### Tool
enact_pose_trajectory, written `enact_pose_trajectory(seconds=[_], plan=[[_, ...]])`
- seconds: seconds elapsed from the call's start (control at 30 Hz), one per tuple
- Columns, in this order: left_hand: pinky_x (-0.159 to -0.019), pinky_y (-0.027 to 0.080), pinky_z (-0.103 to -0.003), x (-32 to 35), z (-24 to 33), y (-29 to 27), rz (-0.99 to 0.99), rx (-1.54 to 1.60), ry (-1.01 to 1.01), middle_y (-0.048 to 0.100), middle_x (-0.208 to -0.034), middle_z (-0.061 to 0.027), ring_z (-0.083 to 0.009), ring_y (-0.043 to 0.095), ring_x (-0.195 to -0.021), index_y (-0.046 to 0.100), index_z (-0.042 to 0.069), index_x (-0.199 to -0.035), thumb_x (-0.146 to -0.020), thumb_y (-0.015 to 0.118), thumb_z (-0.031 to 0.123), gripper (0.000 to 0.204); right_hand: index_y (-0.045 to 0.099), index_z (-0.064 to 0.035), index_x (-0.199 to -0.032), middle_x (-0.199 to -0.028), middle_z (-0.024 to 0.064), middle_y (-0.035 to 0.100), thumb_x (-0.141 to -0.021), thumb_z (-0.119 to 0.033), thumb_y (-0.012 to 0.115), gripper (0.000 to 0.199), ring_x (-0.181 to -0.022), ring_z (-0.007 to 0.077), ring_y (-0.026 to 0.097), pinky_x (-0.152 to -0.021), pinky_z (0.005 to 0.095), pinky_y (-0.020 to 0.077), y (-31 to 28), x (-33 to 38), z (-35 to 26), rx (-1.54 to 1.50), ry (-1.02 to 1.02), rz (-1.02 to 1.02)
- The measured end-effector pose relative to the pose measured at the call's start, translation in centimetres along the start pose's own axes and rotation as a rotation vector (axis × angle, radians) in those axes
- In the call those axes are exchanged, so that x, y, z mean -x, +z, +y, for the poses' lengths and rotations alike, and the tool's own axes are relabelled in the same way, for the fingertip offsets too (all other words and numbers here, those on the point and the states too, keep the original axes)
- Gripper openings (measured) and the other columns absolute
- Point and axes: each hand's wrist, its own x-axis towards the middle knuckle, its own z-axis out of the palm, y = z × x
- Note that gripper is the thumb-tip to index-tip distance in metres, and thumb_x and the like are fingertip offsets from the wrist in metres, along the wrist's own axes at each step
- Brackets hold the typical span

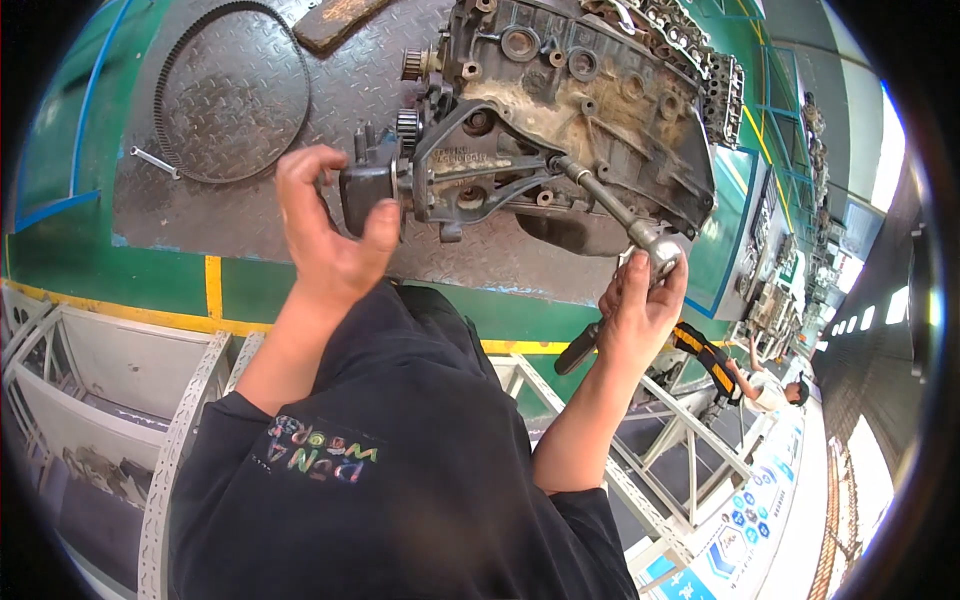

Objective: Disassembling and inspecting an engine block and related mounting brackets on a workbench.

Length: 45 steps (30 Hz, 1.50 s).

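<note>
My left hand (335, 225) curls around a black block-shaped mount (368, 196) at the left end of a dark metal bracket (440, 150). That bracket lies against the side of a dirty engine block (600, 110). In my right hand (645, 305) is the head of a ratchet wrench (655, 252); its dark handle (577, 348) points down toward me. From the head, a long extension bar with a socket (590, 185) runs up and left to the bracket's right end, where the socket meets the bracket. The bolt itself is hidden.
A toothed timing belt (232, 8) lies in a loop on the steel plate tabletop (260, 225), with a small wrench (156, 162) beside it. A wooden block (335, 22) rests at the far edge. White metal frames (185, 440) stand nearby. Another person (768, 388) is at the right.
</note>
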Motion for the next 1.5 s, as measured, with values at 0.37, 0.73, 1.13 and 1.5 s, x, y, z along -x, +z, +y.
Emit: enact_pose_trajectory(seconds=[0.37, 0.73, 1.13, 1.5], plan=[[-0.083, 0.041, -0.036, -0.2, -0.8, 1.1, -0.077, 0.030, 0.001, 0.041, -0.101, -0.0116, -0.0240, 0.044, -0.092, 0.040, 0.005, -0.104, -0.070, 0.074, 0.012, 0.049, 0.035, -0.0042, -0.132, -0.077, 0.0039, 0.051, -0.097, -0.008, 0.059, 0.043, -0.054, 0.0095, 0.046, -0.049, 0.0227, 0.0367, 1.3, 2.0, -0.5, -0.016, 0.125, -0.124], [-0.078, 0.044, -0.041, -0.9, -1.4, 1.3, -0.017, 0.024, 0.099, 0.044, -0.093, -0.0115, -0.0287, 0.048, -0.084, 0.044, 0.006, -0.098, -0.066, 0.077, 0.014, 0.047, 0.061, -0.0028, -0.089, -0.066, 0.0120, 0.063, -0.069, -0.008, 0.076, 0.025, -0.057, 0.0211, 0.061, -0.057, 0.0335, 0.0487, 0.4, -2.5, -5.2, 1.052, -0.112, -0.326], [-0.076, 0.043, -0.041, -1.3, -0.8, 1.3, -0.011, -0.046, 0.143, 0.048, -0.087, -0.0102, -0.0299, 0.049, -0.083, 0.047, 0.006, -0.091, -0.062, 0.074, 0.011, 0.040, 0.067, -0.0063, -0.084, -0.060, 0.0134, 0.063, -0.074, -0.045, 0.081, 0.042, -0.058, 0.0309, 0.066, -0.058, 0.0415, 0.0515, 3.0, -6.5, -10.4, 1.629, -0.469, -0.714], [-0.075, 0.043, -0.038, -0.8, 0.2, 1.3, 0.024, -0.084, 0.010, 0.048, -0.088, -0.0113, -0.0279, 0.047, -0.079, 0.048, 0.006, -0.094, -0.066, 0.072, 0.009, 0.036, 0.062, -0.0038, -0.083, -0.064, 0.0164, 0.064, -0.067, -0.018, 0.073, 0.023, -0.066, 0.0354, 0.065, -0.064, 0.0439, 0.0531, 0.6, -8.6, -9.9, 1.535, -0.769, -0.979]])
